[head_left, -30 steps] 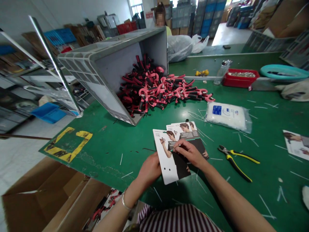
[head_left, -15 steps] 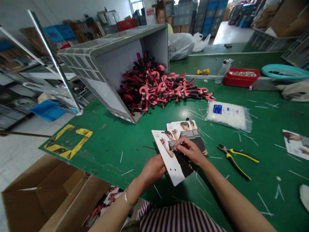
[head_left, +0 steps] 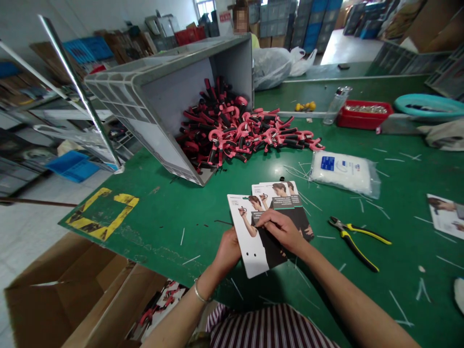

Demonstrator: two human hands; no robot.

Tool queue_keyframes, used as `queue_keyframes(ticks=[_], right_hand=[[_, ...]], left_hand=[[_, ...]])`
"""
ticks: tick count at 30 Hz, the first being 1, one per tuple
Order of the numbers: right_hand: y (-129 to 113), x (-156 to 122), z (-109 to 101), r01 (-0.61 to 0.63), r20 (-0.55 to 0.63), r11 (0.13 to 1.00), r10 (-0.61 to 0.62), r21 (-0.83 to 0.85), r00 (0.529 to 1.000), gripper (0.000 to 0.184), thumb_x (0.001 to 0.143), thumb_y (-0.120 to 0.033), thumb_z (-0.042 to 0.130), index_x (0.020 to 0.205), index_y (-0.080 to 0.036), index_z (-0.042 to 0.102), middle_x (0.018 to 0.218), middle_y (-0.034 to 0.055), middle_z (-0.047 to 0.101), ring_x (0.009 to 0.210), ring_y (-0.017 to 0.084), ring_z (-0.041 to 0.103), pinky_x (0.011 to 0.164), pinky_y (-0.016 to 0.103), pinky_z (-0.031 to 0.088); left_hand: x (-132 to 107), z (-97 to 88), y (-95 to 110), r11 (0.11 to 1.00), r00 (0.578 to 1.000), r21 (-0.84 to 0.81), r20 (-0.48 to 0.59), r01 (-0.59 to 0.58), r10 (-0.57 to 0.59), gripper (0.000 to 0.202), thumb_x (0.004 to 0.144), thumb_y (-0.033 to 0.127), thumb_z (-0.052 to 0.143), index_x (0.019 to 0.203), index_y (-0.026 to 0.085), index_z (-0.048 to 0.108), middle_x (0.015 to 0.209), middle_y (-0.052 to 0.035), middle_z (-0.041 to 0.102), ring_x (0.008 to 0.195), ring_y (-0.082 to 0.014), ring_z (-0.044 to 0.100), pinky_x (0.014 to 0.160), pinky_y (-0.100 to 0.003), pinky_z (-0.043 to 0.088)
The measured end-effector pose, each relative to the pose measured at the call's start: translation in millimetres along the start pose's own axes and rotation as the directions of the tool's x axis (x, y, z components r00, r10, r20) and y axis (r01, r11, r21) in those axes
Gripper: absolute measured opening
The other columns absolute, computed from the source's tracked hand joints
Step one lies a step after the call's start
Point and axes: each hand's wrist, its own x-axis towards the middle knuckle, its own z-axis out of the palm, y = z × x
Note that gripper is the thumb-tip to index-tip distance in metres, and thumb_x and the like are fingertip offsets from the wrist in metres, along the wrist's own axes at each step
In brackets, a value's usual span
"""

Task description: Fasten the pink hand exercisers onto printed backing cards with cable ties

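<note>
A printed backing card, white and black with two small holes near its lower end, is tilted up off the table. My left hand grips it from behind at its left edge, the fingertips hidden by the card. My right hand lies across the card's front, fingers bent and pressed together near its middle; whether something thin is pinched there I cannot make out. Just beyond, more printed cards lie overlapped on the green table.
A tipped grey crate spills pink and black hand grippers. Yellow-handled cutting pliers lie to the right, near a bag of white ties and scattered white strips. A red tray stands behind; a cardboard box is at lower left.
My left hand has shifted slightly up behind the card. The card has turned a little, and my right hand's fingers have moved slightly left and down on its face.
</note>
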Motion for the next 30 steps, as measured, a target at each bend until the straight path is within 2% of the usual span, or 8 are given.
queue_keyframes(ticks=[4,9,14,16,19,22,26,30], right_hand=[[-6.6,5.0,0.1,0.001,0.030,0.998,0.001,-0.070,1.000,0.019,0.095,-0.021,0.050,0.105,-0.023,0.066,0.100,0.0057,0.063,0.096,0.020,0.059,0.090,0.036,0.045],[-15.8,8.1,4.7,-0.107,0.024,0.991,0.109,-0.083,0.994,0.008,0.092,-0.029,0.060,0.092,-0.022,0.062,0.092,0.0038,0.059,0.085,0.019,0.056,0.081,0.033,0.046],[1.4,5.4,0.5,-0.201,-0.017,0.977,0.202,0.068,0.979,0.014,0.091,-0.035,0.059,0.087,-0.022,0.060,0.101,0.0051,0.062,0.098,0.021,0.057,0.088,0.033,0.043],[6.6,5.5,1.3,-0.250,-0.035,0.958,0.257,0.144,0.966,0.015,0.091,-0.037,0.060,0.088,-0.022,0.059,0.105,0.0055,0.062,0.098,0.021,0.057,0.084,0.032,0.045],[-4.2,1.4,6.2,-0.256,-0.059,0.946,0.272,0.198,0.960,0.015,0.091,-0.037,0.059,0.086,-0.022,0.058,0.107,0.0056,0.061,0.090,0.019,0.057,0.078,0.030,0.046],[-17.0,-2.4,3.8,-0.183,-0.180,0.964,0.218,0.194,0.959,0.015,0.091,-0.034,0.058,0.083,-0.021,0.057,0.109,0.0060,0.061,0.096,0.020,0.058,0.083,0.031,0.046],[-5.7,-6.7,-41.1,-0.211,-0.273,0.973,0.178,-0.098,0.945,0.013,0.093,-0.033,0.054,0.094,-0.022,0.060,0.113,0.0071,0.063,0.103,0.021,0.060,0.089,0.034,0.047],[31.0,6.0,-118.0,-0.513,-0.422,0.668,0.313,-0.539,0.851,0.023,0.095,-0.025,0.044,0.106,-0.016,0.062,0.097,0.0087,0.067,0.086,0.020,0.063,0.082,0.035,0.050]], left_hand=[[8.9,2.1,4.6,0.989,0.987,-0.096,-0.103,0.115,-0.125,0.012,0.076,0.017,0.066,0.087,0.016,0.070,0.079,-0.0056,0.071,0.079,-0.0228,0.065,0.072,-0.031,0.049],[10.5,0.9,20.3,0.983,0.976,-0.165,-0.187,0.083,-0.113,0.050,0.074,0.025,0.073,0.122,0.019,0.059,0.109,-0.0085,0.069,0.098,-0.0229,0.063,0.086,-0.031,0.049],[8.1,-18.3,31.7,0.949,0.977,-0.311,-0.183,0.050,-0.111,0.035,0.092,0.039,0.052,0.118,0.016,0.061,0.111,-0.0090,0.067,0.097,-0.0203,0.061,0.087,-0.031,0.048],[4.2,-27.3,34.3,0.912,0.974,-0.389,-0.126,0.127,-0.190,0.042,0.091,0.042,0.054,0.122,0.016,0.058,0.112,-0.0097,0.067,0.097,-0.0206,0.062,0.084,-0.031,0.049],[-3.5,-31.1,34.7,0.862,0.962,-0.433,0.052,0.264,-0.269,0.064,0.072,0.034,0.077,0.128,0.016,0.055,0.114,-0.0098,0.068,0.095,-0.0223,0.064,0.079,-0.029,0.050],[0.6,-27.4,29.6,0.755,0.927,-0.565,0.050,0.332,-0.370,0.066,0.068,0.030,0.078,0.129,0.016,0.055,0.110,-0.0094,0.071,0.084,-0.0220,0.067,0.072,-0.029,0.052],[23.3,-16.2,29.9,0.666,0.932,-0.665,0.134,0.337,-0.337,0.068,0.069,0.031,0.078,0.131,0.017,0.054,0.109,-0.0094,0.072,0.083,-0.0230,0.069,0.073,-0.031,0.054],[40.9,0.3,33.1,0.766,0.914,-0.503,0.168,0.401,-0.369,0.057,0.069,0.036,0.079,0.118,0.012,0.061,0.097,-0.0105,0.074,0.074,-0.0214,0.069,0.062,-0.027,0.052]])
